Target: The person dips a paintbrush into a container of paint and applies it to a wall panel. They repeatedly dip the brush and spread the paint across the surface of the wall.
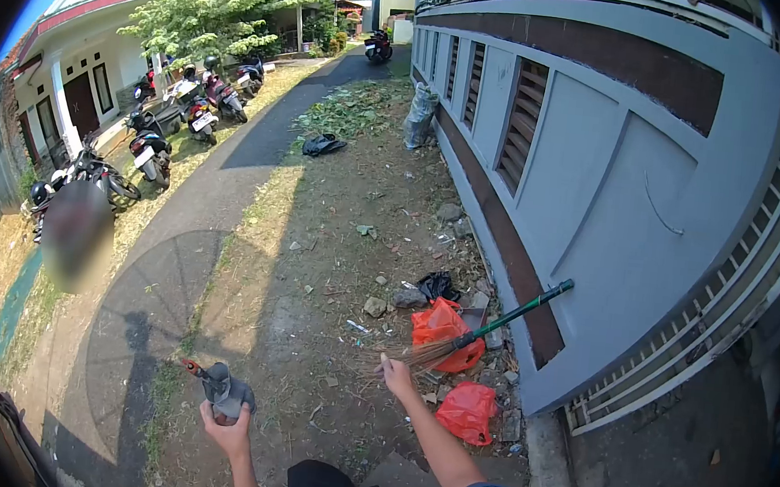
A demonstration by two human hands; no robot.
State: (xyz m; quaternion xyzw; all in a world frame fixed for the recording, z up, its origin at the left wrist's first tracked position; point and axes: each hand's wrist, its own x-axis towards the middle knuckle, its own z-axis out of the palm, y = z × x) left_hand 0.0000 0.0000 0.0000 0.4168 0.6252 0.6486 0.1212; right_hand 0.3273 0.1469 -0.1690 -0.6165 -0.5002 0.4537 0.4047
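Note:
Low in the head view, my left hand (226, 430) is closed around a grey object with an orange-red end (224, 389). That end points up and to the left; the exact kind of object does not show. My right hand (393, 375) reaches forward with its fingers curled together, and whatever they may hold is hidden. Beside it, overlapping in this view, are the bristles of a stick broom (426, 352). The broom's green handle (534, 304) leans toward the grey wall. An orange-red plastic bag (446, 327) lies behind the bristles, and a red plastic bag (468, 413) sits right of my forearm.
A grey wall (604, 170) and a white gate (678, 375) bound the right side. Stones (374, 307) and a black bag (438, 286) lie near the wall. Farther off are another black bag (323, 145), cut leaves (356, 109), a filled sack (420, 115) and parked motorbikes (200, 117).

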